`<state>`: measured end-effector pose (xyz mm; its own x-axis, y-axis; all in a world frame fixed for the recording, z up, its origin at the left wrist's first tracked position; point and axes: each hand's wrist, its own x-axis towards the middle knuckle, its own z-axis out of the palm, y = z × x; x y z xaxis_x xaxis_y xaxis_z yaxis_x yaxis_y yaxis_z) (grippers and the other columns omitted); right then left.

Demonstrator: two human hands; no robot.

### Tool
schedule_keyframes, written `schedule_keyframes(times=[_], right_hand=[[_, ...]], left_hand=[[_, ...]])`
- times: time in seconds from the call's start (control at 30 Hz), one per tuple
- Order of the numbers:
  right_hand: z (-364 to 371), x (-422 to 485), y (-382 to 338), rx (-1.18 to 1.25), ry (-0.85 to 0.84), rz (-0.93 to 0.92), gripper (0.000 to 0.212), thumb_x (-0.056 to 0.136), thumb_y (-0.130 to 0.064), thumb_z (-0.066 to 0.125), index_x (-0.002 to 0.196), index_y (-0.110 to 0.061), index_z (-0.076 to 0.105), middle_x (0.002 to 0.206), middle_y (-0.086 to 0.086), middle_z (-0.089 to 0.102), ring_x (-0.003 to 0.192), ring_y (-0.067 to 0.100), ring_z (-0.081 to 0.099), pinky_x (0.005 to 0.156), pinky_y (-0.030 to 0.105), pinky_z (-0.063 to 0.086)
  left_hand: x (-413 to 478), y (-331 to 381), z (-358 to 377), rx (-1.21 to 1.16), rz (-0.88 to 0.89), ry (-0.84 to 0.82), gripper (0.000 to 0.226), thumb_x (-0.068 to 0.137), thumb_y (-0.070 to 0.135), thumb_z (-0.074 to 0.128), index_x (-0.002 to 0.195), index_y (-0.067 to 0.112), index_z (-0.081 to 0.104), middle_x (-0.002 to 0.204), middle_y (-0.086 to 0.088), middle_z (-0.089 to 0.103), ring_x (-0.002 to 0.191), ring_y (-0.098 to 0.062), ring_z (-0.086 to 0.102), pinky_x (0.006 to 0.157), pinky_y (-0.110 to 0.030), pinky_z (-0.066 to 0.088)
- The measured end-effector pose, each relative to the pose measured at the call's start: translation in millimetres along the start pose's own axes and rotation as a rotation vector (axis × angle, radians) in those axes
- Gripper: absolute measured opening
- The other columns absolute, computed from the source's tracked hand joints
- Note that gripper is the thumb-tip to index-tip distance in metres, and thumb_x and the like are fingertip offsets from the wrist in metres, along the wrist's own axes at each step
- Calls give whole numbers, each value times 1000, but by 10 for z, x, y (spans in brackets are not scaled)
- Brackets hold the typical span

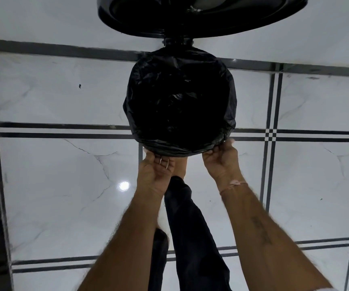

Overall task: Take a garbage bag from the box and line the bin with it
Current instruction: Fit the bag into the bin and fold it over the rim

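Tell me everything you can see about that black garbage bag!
The garbage bag is thin, crinkly black plastic with a slight shine. It sits open inside the round bin, and its edge is folded out over the rim, hiding the bin's sides. The left hand and right hand each hold its near edge with curled fingers. The bin's lid stands open behind it.

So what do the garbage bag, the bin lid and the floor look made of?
Garbage bag: thin black plastic film, going by its crinkles and faint sheen. Bin lid: rigid black plastic, probably; smooth, moulded, slightly glossy. Floor: glazed marble-look tile, white with grey veins, mirroring a light; real stone cannot be ruled out.
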<state>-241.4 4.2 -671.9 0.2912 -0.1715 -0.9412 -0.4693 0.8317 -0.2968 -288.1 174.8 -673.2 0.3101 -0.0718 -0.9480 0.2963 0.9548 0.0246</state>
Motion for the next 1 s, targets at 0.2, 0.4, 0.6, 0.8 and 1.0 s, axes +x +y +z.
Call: schedule_keyframes(times=[0.2, 0.4, 0.6, 0.8, 1.0], right_hand=[[-131, -116, 109, 99, -71, -32, 29, 99, -36, 62, 103, -9, 72, 94, 1, 70, 89, 12, 67, 78, 22, 62], [18, -105, 86, -1, 1, 5, 19, 105, -22, 56, 98, -11, 70, 75, -3, 75, 63, 8, 70, 58, 18, 58], [89, -119, -22, -58, 93, -23, 25, 108, -17, 52, 93, -6, 69, 76, 4, 76, 67, 12, 75, 59, 21, 62], [150, -143, -258, -183, 67, -66, 43, 97, -47, 65, 122, -12, 70, 114, 7, 76, 106, 24, 74, 91, 39, 62], [294, 81, -505, -360, 201, -12, 30, 105, -30, 59, 128, -12, 67, 103, 4, 74, 87, 19, 70, 58, 29, 60]], left_hand=[[39, -9, 19, 15, 16, 7, 38, 82, 34, 66, 111, 9, 63, 91, -3, 63, 77, -16, 60, 62, -29, 60], [69, 40, 53, 44, -9, 107, 29, 107, 27, 49, 91, 11, 66, 73, -2, 67, 65, -14, 59, 55, -26, 56], [121, 236, 179, 134, 0, 204, 20, 105, 10, 49, 96, 7, 66, 88, -5, 67, 60, -13, 69, 53, -22, 57], [-45, 548, 310, 158, 107, 125, 53, 97, 54, 60, 125, 10, 66, 127, -8, 67, 116, -27, 67, 98, -45, 58], [-3, 737, 404, 303, 135, 209, 33, 102, 31, 61, 125, 8, 67, 122, -10, 73, 110, -23, 71, 76, -34, 64]])
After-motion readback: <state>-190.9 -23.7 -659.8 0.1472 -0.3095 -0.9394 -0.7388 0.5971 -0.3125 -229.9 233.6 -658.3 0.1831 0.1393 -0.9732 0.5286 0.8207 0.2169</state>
